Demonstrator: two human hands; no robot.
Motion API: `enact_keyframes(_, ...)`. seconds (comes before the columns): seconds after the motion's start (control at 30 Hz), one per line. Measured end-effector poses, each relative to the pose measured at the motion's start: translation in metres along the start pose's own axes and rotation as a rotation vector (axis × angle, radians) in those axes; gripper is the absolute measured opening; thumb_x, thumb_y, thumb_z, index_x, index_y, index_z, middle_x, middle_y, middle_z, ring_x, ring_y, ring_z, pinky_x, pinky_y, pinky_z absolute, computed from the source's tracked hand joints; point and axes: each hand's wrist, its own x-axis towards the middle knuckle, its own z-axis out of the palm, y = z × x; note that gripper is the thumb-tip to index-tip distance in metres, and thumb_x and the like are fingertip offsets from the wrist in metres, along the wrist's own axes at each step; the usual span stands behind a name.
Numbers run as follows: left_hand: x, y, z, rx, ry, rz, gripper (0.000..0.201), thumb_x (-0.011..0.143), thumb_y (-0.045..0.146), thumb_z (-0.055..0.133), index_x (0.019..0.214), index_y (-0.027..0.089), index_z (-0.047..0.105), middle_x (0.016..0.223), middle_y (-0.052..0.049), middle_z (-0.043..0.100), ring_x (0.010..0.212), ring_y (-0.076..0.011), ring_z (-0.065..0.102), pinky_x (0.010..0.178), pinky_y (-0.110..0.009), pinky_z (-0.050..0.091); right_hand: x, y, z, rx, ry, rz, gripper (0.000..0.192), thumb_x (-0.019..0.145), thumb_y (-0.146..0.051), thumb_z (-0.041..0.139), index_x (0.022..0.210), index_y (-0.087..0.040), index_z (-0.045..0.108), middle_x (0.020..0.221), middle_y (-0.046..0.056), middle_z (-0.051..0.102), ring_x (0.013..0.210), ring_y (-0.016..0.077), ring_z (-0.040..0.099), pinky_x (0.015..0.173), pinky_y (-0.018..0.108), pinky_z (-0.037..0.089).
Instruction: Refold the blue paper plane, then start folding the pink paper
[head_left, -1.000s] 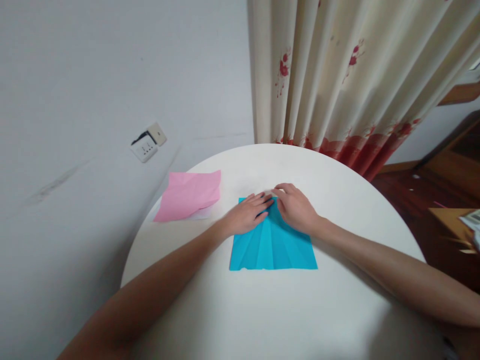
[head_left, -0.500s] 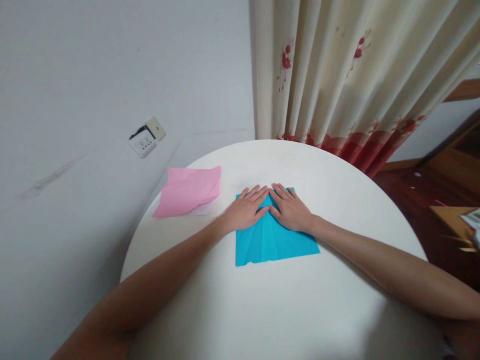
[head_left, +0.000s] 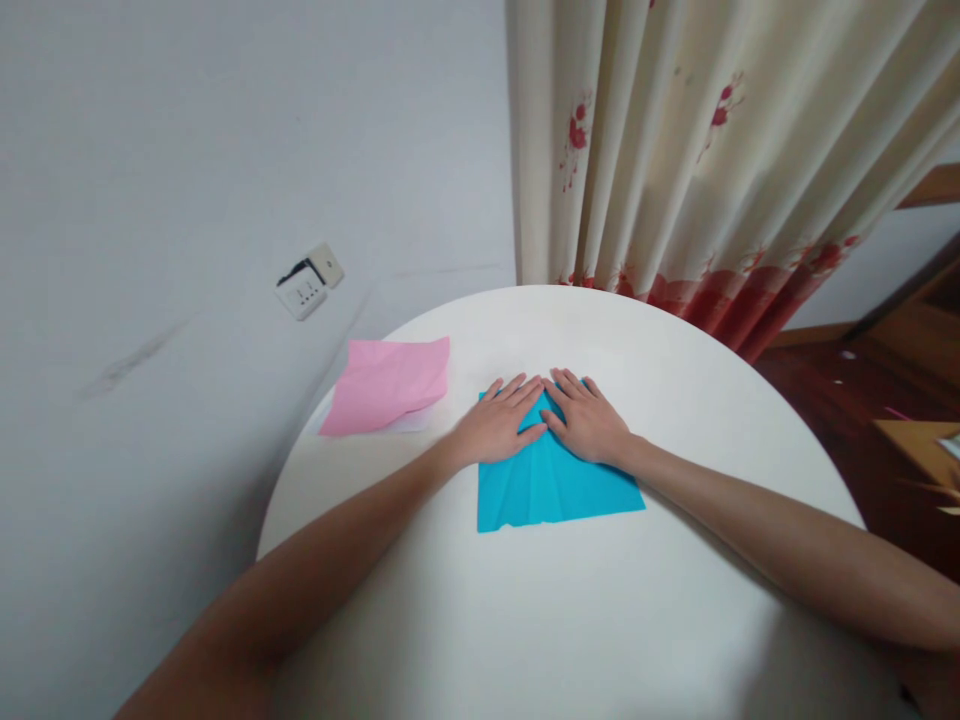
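Observation:
A creased sheet of blue paper (head_left: 559, 488) lies on the white round table (head_left: 555, 620), its near edge slightly ragged. My left hand (head_left: 501, 425) rests flat over the upper left part of the sheet, fingers spread and pointing away from me. On the upper right part, my right hand (head_left: 585, 418) also lies flat with its fingers apart. The index fingertips of both hands nearly meet near the far edge, and the thumbs come close together lower down. Both hands cover much of the sheet's far half.
Pink paper (head_left: 391, 380) lies at the table's left edge, over something white. A wall with a socket (head_left: 302, 292) borders the left side. Behind the table hangs a cream curtain (head_left: 660, 150) with red flowers. A wooden item (head_left: 919, 450) stands lower at the right.
The whole view has shifted slightly, so everything sits a little further right. Both hands stay flat on the blue paper, with little movement over it.

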Motion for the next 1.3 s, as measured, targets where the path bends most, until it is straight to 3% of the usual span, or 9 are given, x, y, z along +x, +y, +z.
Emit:
enact_keyframes(0.2, -0.002, 0.007, -0.006, 0.105, -0.100, -0.050, 0.072, 0.102, 0.062, 0.025, 0.159, 0.020, 0.015, 0.165, -0.006, 0.017, 0.154, -0.0257, 0.009, 0.124, -0.047, 0.007, -0.005, -0.004, -0.001, -0.042, -0.013, 0.010, 0.063, 0.103, -0.047, 0.033, 0.156, -0.014, 0.031, 0.163, 0.014, 0.023, 0.151, 0.0296, 0.020, 0.121, 0.050, 0.019)
enact_keyframes(0.37, -0.022, 0.024, -0.009, 0.129, -0.140, -0.036, 0.073, 0.102, 0.063, 0.022, 0.160, 0.020, 0.012, 0.165, -0.005, 0.013, 0.154, -0.0262, 0.007, 0.124, -0.051, 0.008, -0.026, -0.016, 0.000, -0.041, -0.015, 0.003, 0.064, 0.102, -0.047, 0.033, 0.158, -0.015, 0.028, 0.164, 0.014, 0.021, 0.152, 0.0295, 0.018, 0.121, 0.051, 0.018)
enact_keyframes(0.5, -0.035, 0.046, -0.005, 0.140, -0.100, -0.108, 0.059, 0.106, 0.047, 0.019, 0.158, 0.019, 0.020, 0.165, -0.006, 0.016, 0.154, -0.0261, 0.010, 0.124, -0.054, 0.009, -0.038, -0.022, -0.002, -0.020, -0.017, 0.019, 0.063, 0.102, -0.048, 0.033, 0.157, -0.017, 0.031, 0.164, 0.013, 0.021, 0.151, 0.0293, 0.019, 0.121, 0.051, 0.018)
enact_keyframes(0.6, -0.035, 0.060, 0.000, 0.104, -0.082, -0.111, 0.054, 0.105, 0.030, 0.019, 0.156, 0.013, 0.025, 0.164, -0.010, 0.019, 0.153, -0.0226, 0.012, 0.124, -0.048, 0.014, -0.038, -0.024, -0.003, -0.021, -0.017, 0.032, 0.062, 0.102, -0.047, 0.034, 0.156, -0.017, 0.032, 0.164, 0.013, 0.021, 0.151, 0.0293, 0.019, 0.121, 0.051, 0.018)
enact_keyframes(0.67, -0.034, 0.064, 0.001, 0.074, -0.068, -0.100, 0.054, 0.104, 0.028, 0.022, 0.156, 0.012, 0.026, 0.163, -0.011, 0.021, 0.153, -0.0213, 0.014, 0.125, -0.044, 0.016, -0.037, -0.024, -0.003, -0.027, -0.012, 0.042, 0.062, 0.102, -0.045, 0.035, 0.156, -0.016, 0.032, 0.164, 0.013, 0.021, 0.152, 0.0291, 0.018, 0.121, 0.051, 0.018)
enact_keyframes(0.9, -0.033, 0.058, 0.000, 0.084, -0.033, -0.089, 0.061, 0.104, 0.045, 0.029, 0.157, 0.015, 0.024, 0.164, -0.008, 0.019, 0.153, -0.0220, 0.014, 0.125, -0.046, 0.015, -0.041, -0.026, -0.004, -0.022, -0.007, 0.075, 0.060, 0.102, -0.039, 0.036, 0.155, -0.010, 0.035, 0.162, 0.015, 0.024, 0.151, 0.0300, 0.019, 0.121, 0.051, 0.020)
enact_keyframes(1.07, -0.033, 0.058, 0.002, 0.123, -0.021, -0.096, 0.063, 0.104, 0.046, 0.029, 0.157, 0.013, 0.023, 0.164, -0.010, 0.018, 0.153, -0.0215, 0.013, 0.125, -0.046, 0.014, -0.045, -0.028, -0.005, -0.011, 0.012, -0.058, 0.057, 0.099, -0.024, 0.036, 0.151, -0.001, 0.037, 0.159, 0.018, 0.030, 0.150, 0.0281, 0.022, 0.123, 0.048, 0.021)
enact_keyframes(1.3, -0.032, 0.058, 0.000, 0.137, -0.029, -0.107, 0.065, 0.103, 0.046, 0.032, 0.156, 0.010, 0.024, 0.164, -0.011, 0.017, 0.153, -0.0228, 0.011, 0.125, -0.046, 0.015, -0.040, -0.018, -0.003, -0.007, -0.021, -0.046, 0.061, 0.102, -0.038, 0.033, 0.155, -0.007, 0.032, 0.162, 0.015, 0.026, 0.151, 0.0273, 0.022, 0.122, 0.050, 0.022)
